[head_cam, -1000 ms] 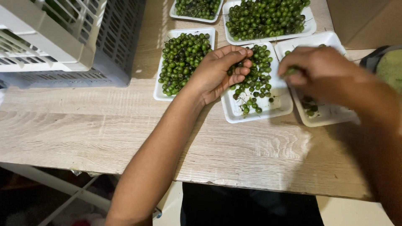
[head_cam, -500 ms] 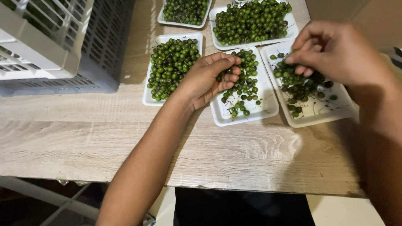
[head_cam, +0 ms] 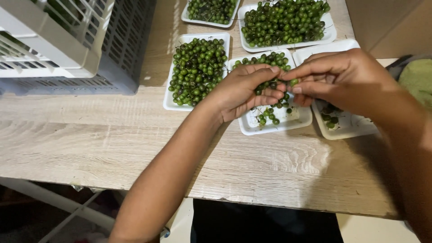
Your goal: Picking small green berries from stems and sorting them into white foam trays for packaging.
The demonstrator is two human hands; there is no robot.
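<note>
Pale wood-grain laminate covers the worktop (head_cam: 90,148), its near edge running across the bottom of the view. Both forearms cross that edge. The left hand (head_cam: 243,90) rests over the middle white foam tray (head_cam: 292,121), fingers curled together around a cluster of small green berries on thin stems (head_cam: 270,85). The right hand (head_cam: 342,76) meets it from the right, thumb and forefinger pinched shut on 1 green berry (head_cam: 294,82) at the cluster's end. It hovers over a second white foam tray (head_cam: 346,128) that lies towards the right edge and holds a few berries and bare stems.

5 white trays are in view. Left of the middle one, a third tray (head_cam: 168,101) is heaped with berries. Towards the far edge sit 2 more, a full large tray (head_cam: 330,33) and a smaller one (head_cam: 185,15), partly cut off. At the far left corner stand 2 stacked slatted plastic crates, 1 grey (head_cam: 117,67) under 1 white (head_cam: 54,40).
</note>
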